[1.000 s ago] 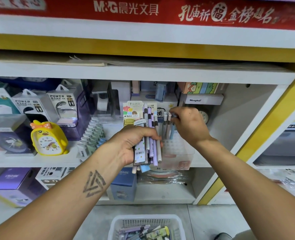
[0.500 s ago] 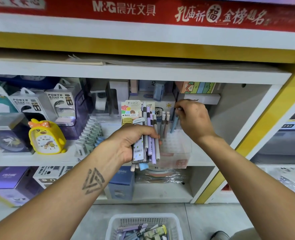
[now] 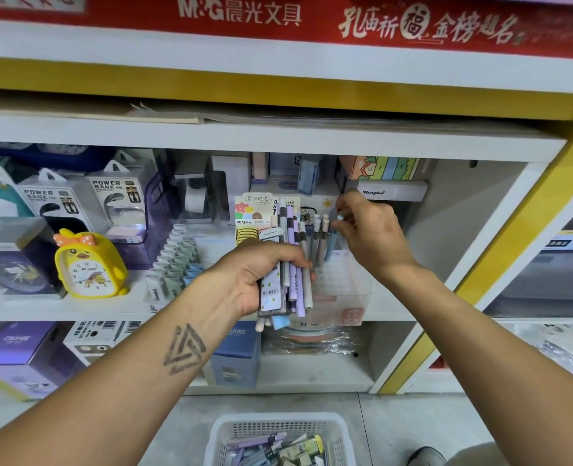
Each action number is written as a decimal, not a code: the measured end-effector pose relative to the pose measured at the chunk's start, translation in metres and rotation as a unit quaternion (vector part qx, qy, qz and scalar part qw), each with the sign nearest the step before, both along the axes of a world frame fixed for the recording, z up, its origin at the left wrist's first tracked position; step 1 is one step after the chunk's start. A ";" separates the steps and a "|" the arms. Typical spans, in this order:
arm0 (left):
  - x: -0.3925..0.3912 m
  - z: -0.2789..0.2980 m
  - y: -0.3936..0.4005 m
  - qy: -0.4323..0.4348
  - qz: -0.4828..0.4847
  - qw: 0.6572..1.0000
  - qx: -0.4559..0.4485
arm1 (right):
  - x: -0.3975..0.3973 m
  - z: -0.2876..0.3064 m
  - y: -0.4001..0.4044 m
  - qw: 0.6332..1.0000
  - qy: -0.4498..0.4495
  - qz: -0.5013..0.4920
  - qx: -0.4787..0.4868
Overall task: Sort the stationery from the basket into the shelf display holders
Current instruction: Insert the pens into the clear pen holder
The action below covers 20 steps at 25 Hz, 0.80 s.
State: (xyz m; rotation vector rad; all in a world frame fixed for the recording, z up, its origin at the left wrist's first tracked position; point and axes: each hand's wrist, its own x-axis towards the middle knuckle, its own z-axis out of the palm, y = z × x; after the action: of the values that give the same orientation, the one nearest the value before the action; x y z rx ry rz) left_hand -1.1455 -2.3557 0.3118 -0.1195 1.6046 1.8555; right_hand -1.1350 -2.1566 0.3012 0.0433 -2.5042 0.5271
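Since 1 s ago the right hand [image 3: 369, 230] has been raised w/ a slim blue-grey pen [image 3: 334, 234] pinched over the clear plastic holder [image 3: 345, 277] at frame centre, while a pastel pen bunch [image 3: 290, 264] is gripped by the left hand [image 3: 254, 274], white mesh basket [image 3: 224, 435] at bottom still stocked, so sorting is unfinished

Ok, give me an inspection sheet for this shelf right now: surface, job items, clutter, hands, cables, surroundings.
Surface: white shelf, crowded with stock.
Job's things: bundle of pens and a card pack held upright in front of the shelf; clear pen holder with several pens standing in it; white basket on the floor, stationery inside.
Clutter: yellow duck clock, power bank boxes, row of small clips.
Hands: left hand grips the bundle; right hand pinches the top of a pen at the holder.
Cables: nothing seen.
Surroundings: red sign above, yellow shelf frame, grey floor.
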 end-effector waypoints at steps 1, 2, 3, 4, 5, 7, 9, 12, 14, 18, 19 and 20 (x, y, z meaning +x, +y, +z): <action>0.000 0.000 0.000 -0.001 -0.001 1.000 0.000 | -0.001 -0.001 0.001 1.000 -0.005 -0.006 -0.005; 0.000 -0.001 0.000 -0.001 -0.002 1.000 0.000 | -0.002 -0.002 0.002 1.000 -0.017 -0.009 0.002; 0.000 -0.002 0.000 -0.001 -0.005 1.000 0.000 | -0.003 -0.003 0.001 0.999 -0.033 -0.010 0.020; 0.000 -0.002 0.000 -0.001 -0.008 1.000 0.002 | -0.004 -0.004 0.001 0.998 -0.050 -0.007 0.045; 0.000 -0.002 0.000 -0.001 -0.012 1.000 0.006 | -0.005 -0.006 0.001 0.996 -0.063 -0.006 0.062; 0.000 -0.002 0.001 0.001 -0.021 1.000 0.010 | -0.004 -0.006 0.000 0.997 -0.053 -0.012 0.050; -0.001 -0.003 0.002 0.007 -0.027 1.000 0.012 | -0.001 0.001 -0.006 0.997 -0.038 -0.021 -0.057; 0.000 -0.004 0.006 0.016 -0.037 0.999 0.029 | 0.005 0.012 -0.016 0.928 -0.146 0.053 -0.338; 0.002 -0.005 0.009 0.012 -0.042 0.998 0.038 | 0.010 0.015 -0.019 0.887 -0.180 0.080 -0.417; 0.002 -0.003 0.009 0.012 -0.026 0.999 0.018 | 0.012 0.026 -0.006 0.871 -0.085 0.040 -0.482; 0.000 -0.003 0.007 0.017 -0.017 1.000 0.015 | 0.012 0.028 0.001 0.880 -0.047 0.025 -0.471; -0.002 -0.003 0.005 0.022 -0.006 1.000 0.014 | 0.012 0.030 0.007 0.897 -0.018 0.008 -0.441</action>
State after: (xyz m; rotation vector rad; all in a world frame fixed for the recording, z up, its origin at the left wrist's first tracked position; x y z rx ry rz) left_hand -1.1473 -2.3505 0.3092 -0.0563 1.6043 1.8835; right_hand -1.1230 -2.1493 0.3309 -0.2940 -2.0707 1.6187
